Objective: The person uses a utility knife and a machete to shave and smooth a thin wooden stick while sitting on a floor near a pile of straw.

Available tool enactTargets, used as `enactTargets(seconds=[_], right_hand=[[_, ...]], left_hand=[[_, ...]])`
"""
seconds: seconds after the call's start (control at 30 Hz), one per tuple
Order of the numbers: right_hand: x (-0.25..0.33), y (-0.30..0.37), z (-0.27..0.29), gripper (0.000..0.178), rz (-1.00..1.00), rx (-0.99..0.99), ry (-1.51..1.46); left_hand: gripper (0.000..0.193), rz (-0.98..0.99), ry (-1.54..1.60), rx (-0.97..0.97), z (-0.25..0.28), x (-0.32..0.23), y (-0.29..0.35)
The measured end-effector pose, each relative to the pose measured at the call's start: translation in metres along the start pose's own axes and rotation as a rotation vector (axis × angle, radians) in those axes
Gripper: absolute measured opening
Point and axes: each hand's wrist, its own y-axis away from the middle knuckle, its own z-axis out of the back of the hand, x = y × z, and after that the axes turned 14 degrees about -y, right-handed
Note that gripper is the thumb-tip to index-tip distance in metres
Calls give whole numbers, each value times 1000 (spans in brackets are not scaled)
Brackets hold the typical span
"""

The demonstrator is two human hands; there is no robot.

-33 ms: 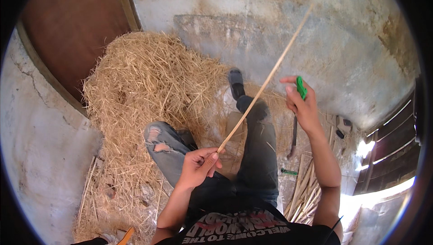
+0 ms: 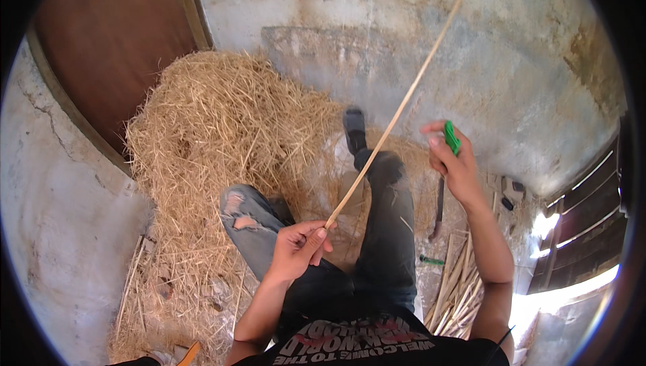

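Observation:
My left hand (image 2: pixel 300 250) pinches the lower end of a long, thin bamboo strip (image 2: pixel 397 118) between thumb and fingers, above my lap. From there the strip slants up and to the right, its far end free in front of the wall. To the right of the strip, my right hand (image 2: pixel 457 162) is raised and apart from it. Its index finger stretches out to the left and the thumb stands away from it. A green band-like piece (image 2: pixel 451 138) sits around or against that index finger; I cannot tell which.
A big heap of straw (image 2: pixel 222 117) lies ahead on the left, by a brown door panel (image 2: pixel 114 36). Several bamboo strips (image 2: pixel 459 288) lie at my right, near a small green-handled object (image 2: pixel 431 260) and a dark, long tool (image 2: pixel 439 211). A concrete wall (image 2: pixel 377 22) stands ahead.
The bamboo strip's far end has shifted slightly up and to the left. My right hand sits a touch lower and further right. The left hand keeps its pinch.

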Motion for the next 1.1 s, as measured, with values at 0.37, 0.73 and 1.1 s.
enactTargets(seconds=[0.37, 0.73, 1.1], right_hand=[[30, -66, -25, 30, 212, 144, 334], [-89, -159, -6, 21, 40, 47, -225], [-143, -184, 56, 13, -206, -62, -554]], left_hand=[[31, -3, 106, -16, 29, -6, -66], [33, 106, 27, 41, 61, -12, -222], [39, 214, -38, 29, 26, 32, -255]])
